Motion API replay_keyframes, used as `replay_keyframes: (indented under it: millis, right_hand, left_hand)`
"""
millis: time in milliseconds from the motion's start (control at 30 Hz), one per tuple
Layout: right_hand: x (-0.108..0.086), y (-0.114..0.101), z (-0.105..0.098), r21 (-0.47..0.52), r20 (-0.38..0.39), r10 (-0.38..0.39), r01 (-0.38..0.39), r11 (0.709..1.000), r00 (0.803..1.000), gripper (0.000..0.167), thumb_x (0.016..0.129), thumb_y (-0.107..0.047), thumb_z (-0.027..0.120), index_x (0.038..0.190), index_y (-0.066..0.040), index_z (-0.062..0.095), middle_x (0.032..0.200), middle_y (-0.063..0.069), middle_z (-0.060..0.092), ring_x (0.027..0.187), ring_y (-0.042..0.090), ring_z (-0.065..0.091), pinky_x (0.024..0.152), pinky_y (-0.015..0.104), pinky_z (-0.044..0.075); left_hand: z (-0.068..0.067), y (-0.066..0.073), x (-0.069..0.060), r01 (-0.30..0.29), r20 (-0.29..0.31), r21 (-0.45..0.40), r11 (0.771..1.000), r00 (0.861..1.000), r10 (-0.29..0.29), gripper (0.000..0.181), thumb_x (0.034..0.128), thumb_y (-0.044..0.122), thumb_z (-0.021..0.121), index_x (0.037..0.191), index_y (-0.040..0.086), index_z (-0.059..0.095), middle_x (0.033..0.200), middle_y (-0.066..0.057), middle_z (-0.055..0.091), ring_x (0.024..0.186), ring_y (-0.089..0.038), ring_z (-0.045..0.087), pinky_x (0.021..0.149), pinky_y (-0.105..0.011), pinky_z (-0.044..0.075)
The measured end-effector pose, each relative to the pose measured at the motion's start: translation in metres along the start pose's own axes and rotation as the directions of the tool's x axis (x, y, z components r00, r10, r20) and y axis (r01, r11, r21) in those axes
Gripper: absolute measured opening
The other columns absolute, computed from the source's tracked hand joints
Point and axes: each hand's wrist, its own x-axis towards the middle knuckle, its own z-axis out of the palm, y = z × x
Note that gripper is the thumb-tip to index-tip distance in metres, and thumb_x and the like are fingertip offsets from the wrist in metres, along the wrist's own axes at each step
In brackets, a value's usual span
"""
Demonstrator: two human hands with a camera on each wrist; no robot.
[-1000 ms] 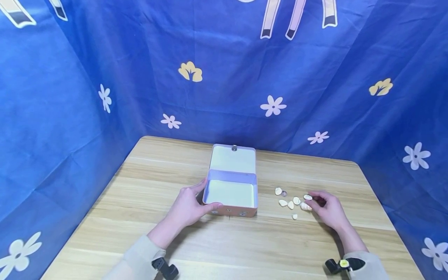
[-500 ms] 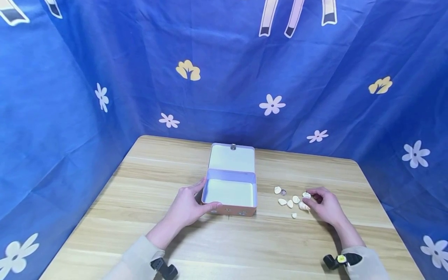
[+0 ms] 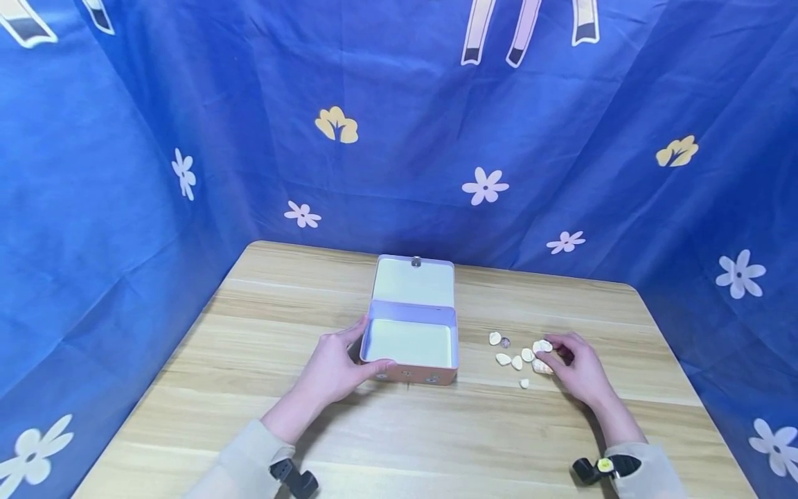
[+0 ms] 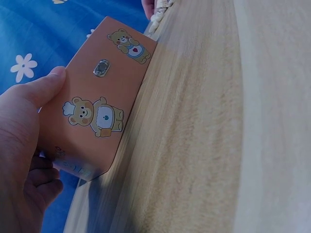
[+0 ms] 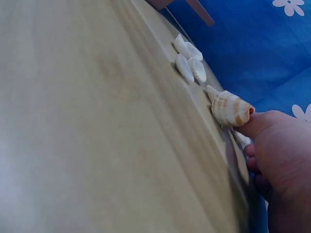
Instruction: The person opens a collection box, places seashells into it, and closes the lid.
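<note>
My left hand (image 3: 333, 367) grips the left side of the open tin box (image 3: 414, 375), thumb on its front edge. In the left wrist view, the hand (image 4: 24, 131) holds the orange box (image 4: 85, 99), which has bears and a clasp plate on its front. To the right of the box, my right hand (image 3: 581, 371) pinches a white shell (image 3: 542, 346) just behind a striped spiral shell (image 3: 542, 367). The right wrist view has the thumb of my hand (image 5: 286, 155) against the spiral shell (image 5: 229, 108), with a white shell (image 5: 242, 140) partly hidden behind it.
Several small white shells (image 3: 503, 360) and a purple piece (image 3: 506, 342) lie between the box and my right hand. The raised lid (image 3: 414, 281) leans back behind the box. Blue patterned cloth (image 3: 399, 173) surrounds the wooden table (image 3: 299, 284).
My right hand has shifted slightly left with the white shell, bringing it nearer the other shells. The left hand stays on the box.
</note>
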Motion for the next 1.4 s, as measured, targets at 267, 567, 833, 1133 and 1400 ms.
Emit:
replay_keyframes:
  millis: [267, 567, 833, 1133, 1400]
  right_hand:
    - [-0.003, 0.001, 0.003, -0.004, -0.016, -0.03, 0.03, 1.0, 0.999, 0.043, 0.086, -0.017, 0.091, 0.121, 0.001, 0.075, 0.106, 0.007, 0.069, 0.092, 0.022, 0.062, 0.079, 0.021, 0.048]
    - [0.005, -0.003, 0.004, -0.073, 0.002, 0.061, -0.061, 0.995, 0.998, 0.04, 0.091, -0.022, 0.087, 0.119, 0.004, 0.075, 0.098, 0.01, 0.066, 0.087, 0.023, 0.058, 0.076, 0.034, 0.048]
    - [0.005, -0.003, 0.003, -0.043, -0.002, 0.055, -0.055, 0.998, 0.999, 0.035, 0.093, -0.018, 0.084, 0.118, 0.006, 0.075, 0.097, 0.01, 0.066, 0.086, 0.022, 0.058, 0.076, 0.031, 0.048]
    - [-0.002, -0.008, -0.006, 0.037, -0.025, 0.056, -0.055, 0.998, 0.998, 0.03, 0.095, -0.015, 0.083, 0.118, 0.002, 0.075, 0.092, 0.005, 0.07, 0.082, 0.013, 0.062, 0.072, 0.019, 0.049]
    - [0.006, -0.035, -0.02, 0.07, -0.011, 0.02, -0.019, 0.997, 1.0, 0.031, 0.095, -0.008, 0.08, 0.123, 0.005, 0.073, 0.091, 0.006, 0.073, 0.083, 0.012, 0.068, 0.076, 0.015, 0.052]
  left_hand:
    - [0.0, -0.002, 0.001, -0.012, -0.018, 0.01, 1.0, 1.0, 0.013, 0.111, 0.0747, 0.069, 0.087, 0.153, -0.001, 0.051, 0.149, -0.021, 0.053, 0.042, -0.002, 0.027, 0.087, -0.038, 0.055]
    - [0.0, -0.003, 0.001, -0.01, -0.015, 0.005, 1.0, 1.0, 0.01, 0.111, 0.0748, 0.07, 0.086, 0.152, -0.001, 0.051, 0.149, -0.02, 0.053, 0.044, -0.003, 0.028, 0.085, -0.038, 0.054]
    - [0.001, -0.004, 0.001, -0.016, -0.024, -0.021, 1.0, 1.0, 0.015, 0.111, 0.0742, 0.07, 0.087, 0.152, -0.001, 0.052, 0.148, -0.018, 0.055, 0.05, -0.009, 0.039, 0.092, -0.042, 0.053]
    - [0.001, -0.002, 0.001, -0.02, -0.026, -0.023, 1.0, 0.999, 0.02, 0.11, 0.0738, 0.068, 0.088, 0.151, -0.001, 0.053, 0.149, -0.018, 0.054, 0.05, -0.009, 0.039, 0.093, -0.041, 0.053]
    - [0.002, -0.003, 0.001, -0.021, -0.029, -0.021, 1.0, 0.999, 0.02, 0.11, 0.0739, 0.068, 0.089, 0.152, -0.001, 0.052, 0.145, -0.023, 0.055, 0.055, -0.011, 0.046, 0.093, -0.042, 0.053]
